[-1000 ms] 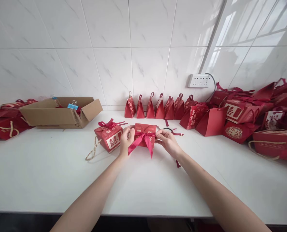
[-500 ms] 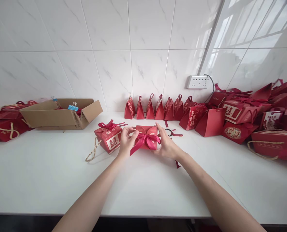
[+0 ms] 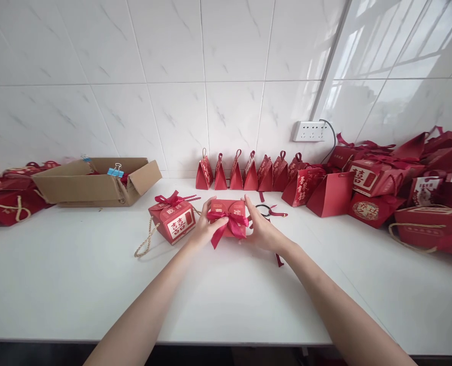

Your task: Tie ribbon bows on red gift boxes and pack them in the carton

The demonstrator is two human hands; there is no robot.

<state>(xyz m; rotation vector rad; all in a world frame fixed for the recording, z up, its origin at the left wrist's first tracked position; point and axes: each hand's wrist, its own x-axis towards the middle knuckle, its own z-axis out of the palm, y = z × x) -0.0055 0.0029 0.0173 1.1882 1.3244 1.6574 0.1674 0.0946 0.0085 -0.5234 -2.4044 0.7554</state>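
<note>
Between my two hands is a small red gift box with gold print, at the middle of the table. A dark red ribbon bow lies across its top. My left hand grips the box's left side, its thumb pressing on the bow. On the right side, my right hand holds the box between thumb and fingers. Just left stands another red gift box with a bow and a rope handle. A black ring with a ribbon lies behind my right hand.
Several triangular red boxes line the tiled wall. A cardboard box with a blue binder clip stands at left, beside more red boxes. Red boxes are piled at right. A power strip is on the wall.
My left hand has shifted from the bow's left loop to the box's left side, with the thumb now on the bow. The box has moved slightly left.
</note>
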